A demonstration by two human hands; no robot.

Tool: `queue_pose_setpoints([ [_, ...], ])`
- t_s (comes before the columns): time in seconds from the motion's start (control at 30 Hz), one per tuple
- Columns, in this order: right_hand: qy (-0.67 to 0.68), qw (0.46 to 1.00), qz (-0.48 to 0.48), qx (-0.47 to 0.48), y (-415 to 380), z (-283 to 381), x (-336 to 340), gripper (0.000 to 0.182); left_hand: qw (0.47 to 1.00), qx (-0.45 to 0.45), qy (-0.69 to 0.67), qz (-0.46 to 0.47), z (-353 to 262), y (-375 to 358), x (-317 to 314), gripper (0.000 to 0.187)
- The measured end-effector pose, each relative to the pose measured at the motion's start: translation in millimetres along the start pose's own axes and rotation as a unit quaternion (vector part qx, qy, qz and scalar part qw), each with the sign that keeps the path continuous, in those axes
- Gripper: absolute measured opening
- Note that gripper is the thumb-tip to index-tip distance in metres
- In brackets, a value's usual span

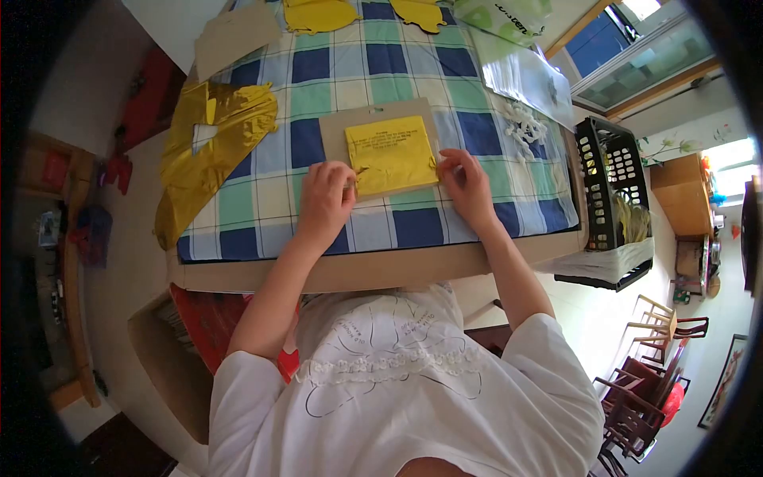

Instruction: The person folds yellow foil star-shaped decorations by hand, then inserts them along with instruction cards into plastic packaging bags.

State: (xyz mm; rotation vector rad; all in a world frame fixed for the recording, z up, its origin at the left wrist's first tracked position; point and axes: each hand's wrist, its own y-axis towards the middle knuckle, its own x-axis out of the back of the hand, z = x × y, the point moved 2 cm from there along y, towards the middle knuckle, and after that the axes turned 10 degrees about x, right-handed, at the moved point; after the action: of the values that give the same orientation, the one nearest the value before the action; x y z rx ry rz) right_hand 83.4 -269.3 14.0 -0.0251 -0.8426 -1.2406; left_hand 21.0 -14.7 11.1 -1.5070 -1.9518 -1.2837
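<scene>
Both hands, L (327,199) & R (466,187), pinch opp. edges of flat yellow foil packet w/ printing (389,155) atop tan cardboard rectangle (334,137).

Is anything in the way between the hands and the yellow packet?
Nothing I can see. The left hand and right hand are at the near corners of the packet. The gold foil lies off to the left.

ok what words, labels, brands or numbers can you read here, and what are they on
Nothing reads clearly enough to quote:
Yellow packet: several dark printed lines, too small and blurred
Green-and-white bag: dark lettering, tilted and blurred
White shirt: small print, too faint
</scene>
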Motion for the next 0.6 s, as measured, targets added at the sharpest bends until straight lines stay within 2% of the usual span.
queue_pose_setpoints([
  [0.03, 0.017, 1.0, -0.003, -0.016, -0.2, -1.8, -0.2, 0.034, 1.0, 0.007, 0.002, 0.002, 2.4, -1.8, 0.1, 0.029],
  [0.23, -0.07, 0.996, 0.012, 0.053, -0.7, -3.9, -0.7, 0.034, 1.0, 0.014, -0.003, -0.012, 9.8, -9.1, 3.6, 0.03],
  [0.43, -0.136, 0.983, -0.034, 0.115, -4.0, -6.2, -5.9, 0.029, 0.999, -0.003, -0.027, -0.037, 16.6, -14.0, 4.8, 0.029],
  [0.6, -0.221, 0.973, -0.045, 0.053, -3.7, -13.1, -6.0, 0.021, 0.999, -0.006, -0.023, -0.041, 15.6, -13.8, 5.2, 0.028],
])
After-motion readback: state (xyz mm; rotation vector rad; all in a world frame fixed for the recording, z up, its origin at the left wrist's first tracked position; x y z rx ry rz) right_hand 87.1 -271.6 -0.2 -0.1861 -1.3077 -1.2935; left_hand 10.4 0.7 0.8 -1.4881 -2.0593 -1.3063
